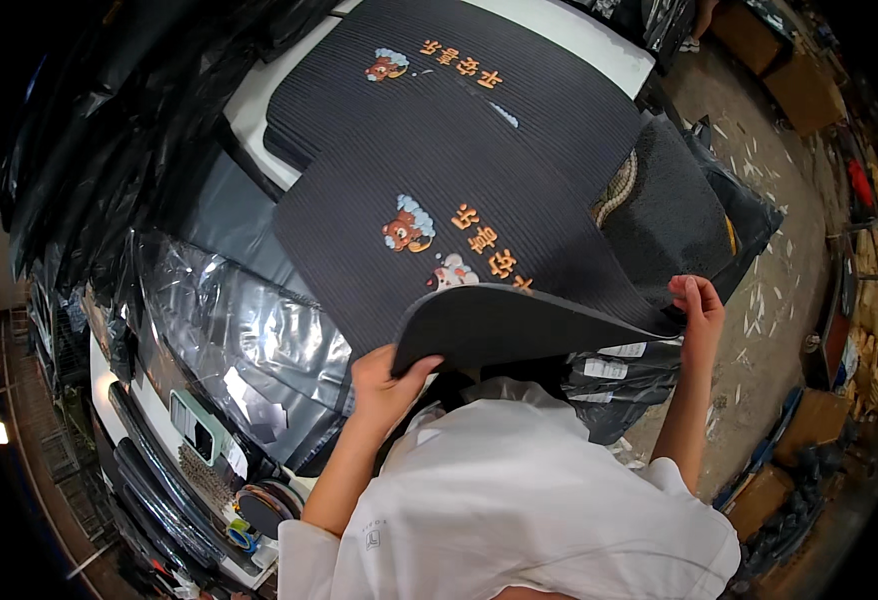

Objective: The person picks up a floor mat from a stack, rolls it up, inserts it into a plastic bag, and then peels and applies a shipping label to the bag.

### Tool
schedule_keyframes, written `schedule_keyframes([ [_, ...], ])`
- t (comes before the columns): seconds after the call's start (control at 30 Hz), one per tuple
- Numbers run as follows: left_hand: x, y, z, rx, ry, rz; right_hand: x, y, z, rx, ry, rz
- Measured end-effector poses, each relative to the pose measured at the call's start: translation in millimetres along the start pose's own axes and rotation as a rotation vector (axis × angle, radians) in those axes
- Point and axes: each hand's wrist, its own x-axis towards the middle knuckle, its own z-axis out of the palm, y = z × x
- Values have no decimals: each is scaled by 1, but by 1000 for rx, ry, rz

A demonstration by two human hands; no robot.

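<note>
Top mat (439, 200): dark, ribbed, near edge curled up between our hands. Left hand (384, 385) and right hand (697, 305) each clamp a corner. Second mat (519, 110) beyond; clear bags (259, 330) left of our left hand.

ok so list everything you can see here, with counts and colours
ribbed doormats: two, dark grey with orange and cartoon motifs, stacked on the table; top one's near edge lifted
table: one, white, under the mats
coarse mat: one, black, right of the stack
plastic bags: several, clear and black, left of the mats
tape rolls: a few, lower left
cardboard boxes: several, brown, on the floor at right
left hand: gripping the lifted edge
right hand: gripping the mat's right corner
</note>
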Motion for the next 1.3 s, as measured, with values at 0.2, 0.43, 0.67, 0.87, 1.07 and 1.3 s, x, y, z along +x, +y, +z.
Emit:
schedule_keyframes([
  [0.2, -7, -10, 8, -40, 3, -177, 45, 29, 18, 332, -60, 379],
  [0.43, -9, -14, 15, -77, 3, -269, 91, 28, 45, 422, -286, 421],
  [0.67, 7, -7, 0, 276, 354, -47, 126, 5, 48, 273, -161, 328],
  [0.87, 117, -6, -74, -61, 808, 91, 163, -20, 79, 158, -220, 108],
  [1.07, 192, -30, -185, -274, 756, 108, 174, -68, 187, -291, -522, -423],
  [1.3, 89, -137, -89, 233, 523, -79, 179, -62, 268, -416, -572, -699],
])
